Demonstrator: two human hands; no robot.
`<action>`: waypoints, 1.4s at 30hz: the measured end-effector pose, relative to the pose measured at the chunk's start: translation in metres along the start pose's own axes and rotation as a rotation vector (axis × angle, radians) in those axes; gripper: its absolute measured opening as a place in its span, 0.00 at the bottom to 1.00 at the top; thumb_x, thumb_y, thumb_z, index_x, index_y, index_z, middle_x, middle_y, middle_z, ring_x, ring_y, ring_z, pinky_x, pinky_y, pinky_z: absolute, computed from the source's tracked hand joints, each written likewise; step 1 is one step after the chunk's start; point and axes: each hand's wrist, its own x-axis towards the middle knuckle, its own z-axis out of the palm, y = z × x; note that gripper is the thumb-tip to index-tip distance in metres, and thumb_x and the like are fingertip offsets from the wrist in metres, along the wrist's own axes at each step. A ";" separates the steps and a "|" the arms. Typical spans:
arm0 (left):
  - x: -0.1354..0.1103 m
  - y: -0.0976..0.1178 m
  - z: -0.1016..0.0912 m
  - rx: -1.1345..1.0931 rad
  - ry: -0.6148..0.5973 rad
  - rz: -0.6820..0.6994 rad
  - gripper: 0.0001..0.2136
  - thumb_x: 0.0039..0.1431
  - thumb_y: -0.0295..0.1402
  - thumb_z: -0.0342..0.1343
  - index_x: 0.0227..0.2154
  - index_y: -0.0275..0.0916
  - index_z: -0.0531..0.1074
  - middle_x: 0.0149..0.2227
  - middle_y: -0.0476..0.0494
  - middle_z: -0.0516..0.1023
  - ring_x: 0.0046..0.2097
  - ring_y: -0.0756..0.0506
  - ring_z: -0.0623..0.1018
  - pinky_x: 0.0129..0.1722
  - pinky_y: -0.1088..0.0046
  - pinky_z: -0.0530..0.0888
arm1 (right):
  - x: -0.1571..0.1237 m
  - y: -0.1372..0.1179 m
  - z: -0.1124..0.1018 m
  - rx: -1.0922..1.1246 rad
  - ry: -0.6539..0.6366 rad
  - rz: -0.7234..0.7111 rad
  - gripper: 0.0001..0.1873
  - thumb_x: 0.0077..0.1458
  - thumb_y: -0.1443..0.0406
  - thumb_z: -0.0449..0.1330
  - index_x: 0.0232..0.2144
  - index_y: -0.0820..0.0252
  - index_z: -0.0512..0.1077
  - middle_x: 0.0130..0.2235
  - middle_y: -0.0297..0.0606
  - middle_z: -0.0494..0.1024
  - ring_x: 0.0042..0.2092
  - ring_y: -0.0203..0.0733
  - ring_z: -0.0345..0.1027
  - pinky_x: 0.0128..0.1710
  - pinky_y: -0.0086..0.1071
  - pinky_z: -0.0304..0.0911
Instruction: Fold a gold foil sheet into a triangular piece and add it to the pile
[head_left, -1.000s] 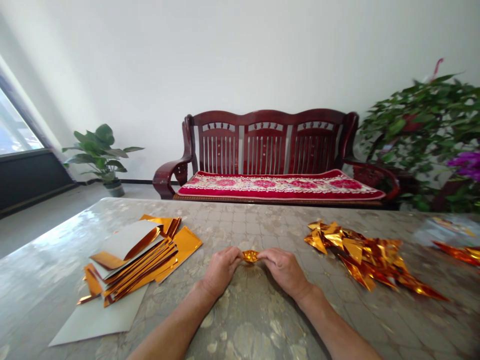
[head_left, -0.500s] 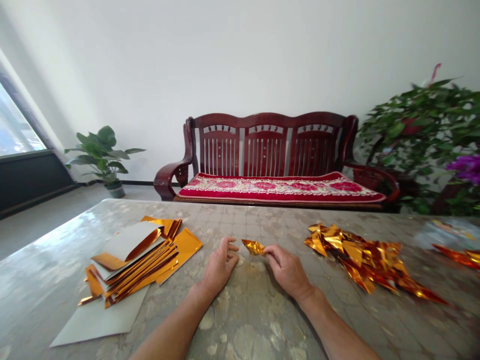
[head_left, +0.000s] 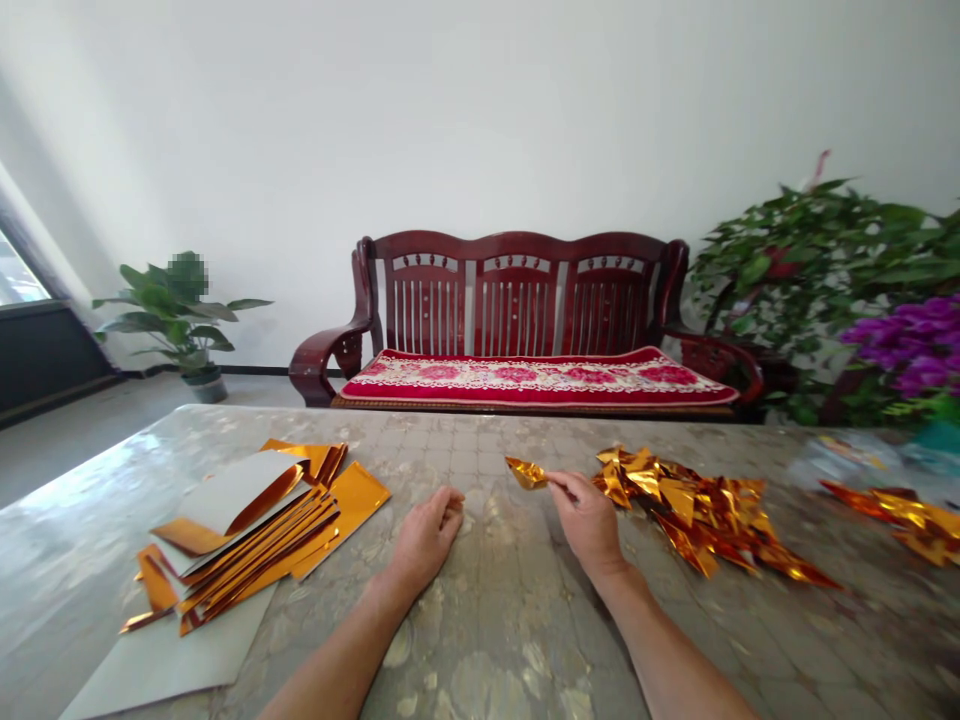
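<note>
The right hand (head_left: 589,522) pinches a folded gold foil piece (head_left: 526,472) between its fingers (head_left: 562,484), the piece jutting out to their left. The left hand (head_left: 422,540) rests empty on the surface (head_left: 480,620), loosely curled. Crumpled gold foil folds (head_left: 686,505) lie just right of the right fingers; a stack of cut foil strips (head_left: 240,535) lies left of the left hand.

Mirror-gold foil piece (head_left: 526,473) with orange glints, matching gold foil heap (head_left: 697,512), dark red wooden bench (head_left: 517,265), crimson seat cushion (head_left: 536,379) with pink roses and cream border, purple flowers (head_left: 900,345), mottled grey-beige table cover (head_left: 480,440)
</note>
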 end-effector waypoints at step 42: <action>0.025 -0.023 -0.109 0.820 -0.044 -0.544 0.17 0.58 0.36 0.56 0.49 0.37 0.72 0.51 0.34 0.73 0.51 0.37 0.75 0.45 0.67 0.71 | -0.008 0.027 -0.002 -0.223 -0.266 -0.182 0.17 0.54 0.71 0.49 0.32 0.54 0.77 0.38 0.34 0.81 0.40 0.41 0.75 0.40 0.32 0.68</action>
